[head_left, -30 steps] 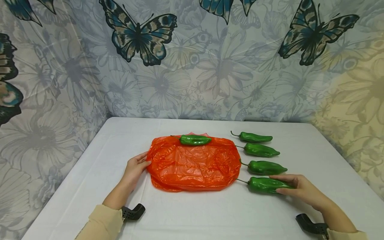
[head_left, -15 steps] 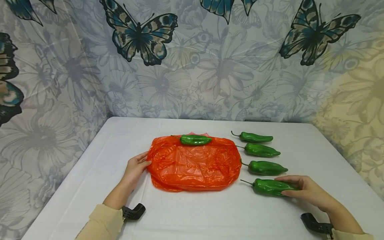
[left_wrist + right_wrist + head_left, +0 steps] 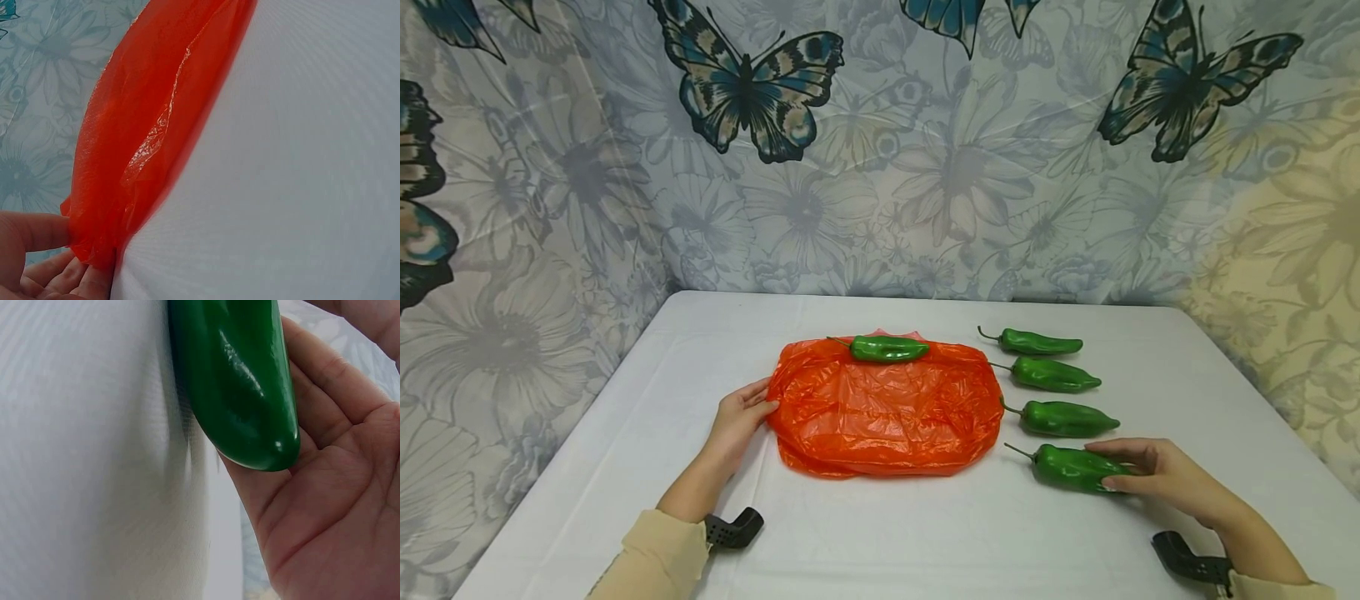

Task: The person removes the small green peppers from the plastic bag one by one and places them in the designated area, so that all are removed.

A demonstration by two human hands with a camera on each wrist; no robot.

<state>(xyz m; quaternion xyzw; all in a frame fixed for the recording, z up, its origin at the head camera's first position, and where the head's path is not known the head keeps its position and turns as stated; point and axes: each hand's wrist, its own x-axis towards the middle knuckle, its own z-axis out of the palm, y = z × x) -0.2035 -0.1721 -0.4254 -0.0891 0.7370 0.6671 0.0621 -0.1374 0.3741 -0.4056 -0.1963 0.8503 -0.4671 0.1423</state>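
Note:
My left hand (image 3: 735,429) pinches the left edge of an orange-red plastic bag (image 3: 887,417) that lies spread flat on the white-covered table. In the left wrist view, thumb and fingers close on a gathered corner of the bag (image 3: 150,125). Across the bag's far edge lies one green pepper (image 3: 889,349). At the right, my right hand (image 3: 1168,475) grips the nearest green pepper (image 3: 1063,467) by its tip end, stem pointing left. The right wrist view shows that pepper's glossy tip (image 3: 244,394) against the fingers, close over the cloth.
Three more green peppers lie in a column right of the bag: a far one (image 3: 1041,342), a middle one (image 3: 1055,375) and a nearer one (image 3: 1069,419). Behind the table (image 3: 880,542) hangs a butterfly-and-flower patterned cloth (image 3: 880,208).
My right hand has shifted slightly right with the nearest pepper, away from the bag; its stem now tips up a little. My left hand and the bag have stayed in place.

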